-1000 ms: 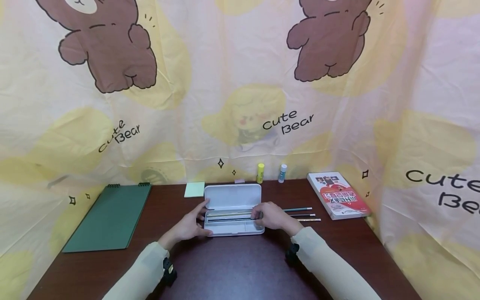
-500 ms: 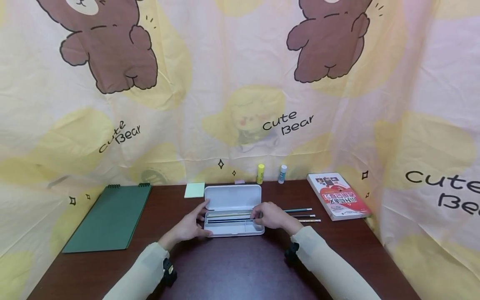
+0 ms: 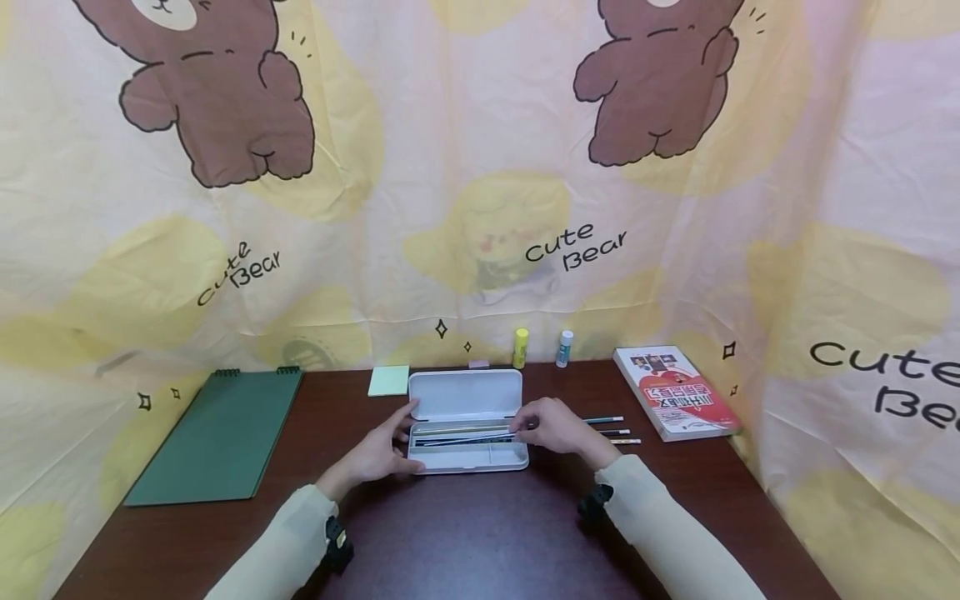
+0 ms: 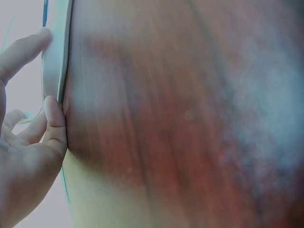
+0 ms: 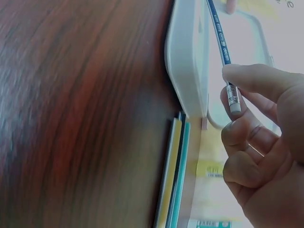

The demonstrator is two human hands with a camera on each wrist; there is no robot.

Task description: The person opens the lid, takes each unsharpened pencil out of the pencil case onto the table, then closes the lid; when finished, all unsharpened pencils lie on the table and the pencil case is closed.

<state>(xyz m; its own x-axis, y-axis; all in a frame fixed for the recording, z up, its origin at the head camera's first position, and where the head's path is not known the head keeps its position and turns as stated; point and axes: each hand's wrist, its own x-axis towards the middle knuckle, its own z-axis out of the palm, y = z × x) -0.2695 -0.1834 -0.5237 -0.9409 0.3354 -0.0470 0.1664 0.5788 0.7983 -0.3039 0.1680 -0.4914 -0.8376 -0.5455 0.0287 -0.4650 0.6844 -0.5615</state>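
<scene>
A white pencil case [image 3: 466, 396] lies open on the dark table, its lid tipped back. My left hand [image 3: 377, 452] holds the case at its left end, thumb at the front edge and fingers behind. In the right wrist view, my right hand [image 5: 266, 118] pinches a dark blue pencil [image 5: 219, 35] near its white eraser end, between thumb and fingers. That pencil slants over the case's right end, its far part reaching into the long compartment. Other pencils [image 3: 450, 431] lie in the case. The small front compartments show nothing in them.
Several pencils [image 3: 604, 419] lie on the table right of the case, partly behind my right hand. Around stand or lie a green spiral pad [image 3: 217, 437], sticky notes [image 3: 389, 381], a yellow glue stick [image 3: 521, 348], a white-and-blue glue stick [image 3: 564, 348] and a book [image 3: 678, 393].
My right hand has moved a little to the right and up, and the dark blue pencil in it now slants over the case. The left hand and the case have stayed put.
</scene>
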